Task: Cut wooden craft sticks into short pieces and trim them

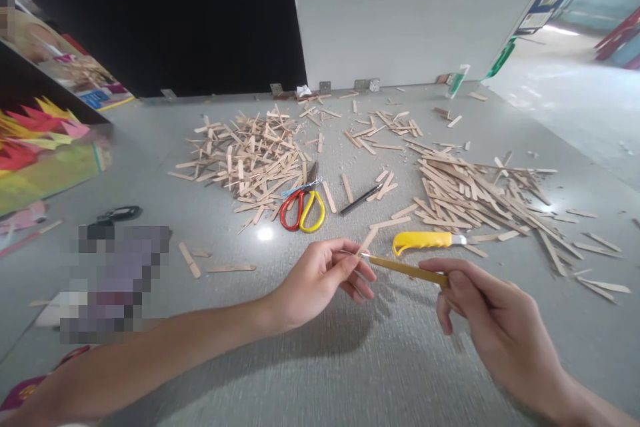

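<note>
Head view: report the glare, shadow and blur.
In the head view, glare spots whiten the grey surface, one left of the scissors' handles; same view, a soft shadow spreads below the left hand; head view again, the coloured paper shapes at the left edge look blurred, and a patch near them is pixelated.

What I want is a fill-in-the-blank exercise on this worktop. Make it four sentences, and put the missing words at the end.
1. On the scissors, one handle loop is red and the other is ____.
2. The slim yellow-brown tool is gripped near its rear end by the person's ____ hand.
3. The loose flat sticks are made of ____.
4. In the picture, the black pen-like item lies further ____ (left or right) than the yellow-handled cutter.

Missing words: yellow; right; wood; left.
</note>
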Available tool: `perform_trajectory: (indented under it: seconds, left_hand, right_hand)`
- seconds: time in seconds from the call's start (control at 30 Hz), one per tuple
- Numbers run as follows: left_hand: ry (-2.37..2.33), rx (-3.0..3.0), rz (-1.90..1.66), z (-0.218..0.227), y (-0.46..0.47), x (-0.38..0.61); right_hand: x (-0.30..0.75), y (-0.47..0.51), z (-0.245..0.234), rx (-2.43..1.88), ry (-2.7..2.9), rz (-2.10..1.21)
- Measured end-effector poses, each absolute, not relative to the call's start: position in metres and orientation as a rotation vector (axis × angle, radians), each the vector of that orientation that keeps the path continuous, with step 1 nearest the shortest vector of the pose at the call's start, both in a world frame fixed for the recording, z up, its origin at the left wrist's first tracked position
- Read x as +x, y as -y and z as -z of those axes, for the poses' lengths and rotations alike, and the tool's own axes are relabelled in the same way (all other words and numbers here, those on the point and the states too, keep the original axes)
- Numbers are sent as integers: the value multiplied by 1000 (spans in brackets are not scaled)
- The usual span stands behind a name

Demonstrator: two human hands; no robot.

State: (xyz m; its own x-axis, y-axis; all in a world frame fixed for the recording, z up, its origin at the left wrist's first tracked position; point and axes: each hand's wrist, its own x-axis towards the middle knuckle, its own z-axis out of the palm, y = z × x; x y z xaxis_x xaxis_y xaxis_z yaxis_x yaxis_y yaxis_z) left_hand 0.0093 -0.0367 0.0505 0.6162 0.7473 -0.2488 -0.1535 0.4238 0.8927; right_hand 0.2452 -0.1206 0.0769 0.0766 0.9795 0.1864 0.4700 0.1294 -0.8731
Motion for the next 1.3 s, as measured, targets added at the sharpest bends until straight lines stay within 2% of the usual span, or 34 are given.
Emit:
perform_trajectory:
  seconds: [0.83,1.3]
  left_hand:
    - [-607,727,-641,-46,33,13]
    - [-563,700,-618,-40,28,12]
  right_hand:
    - [257,92,-59,-1208,1280,-1136]
    - [263,86,-50,-1200,1191,-1319]
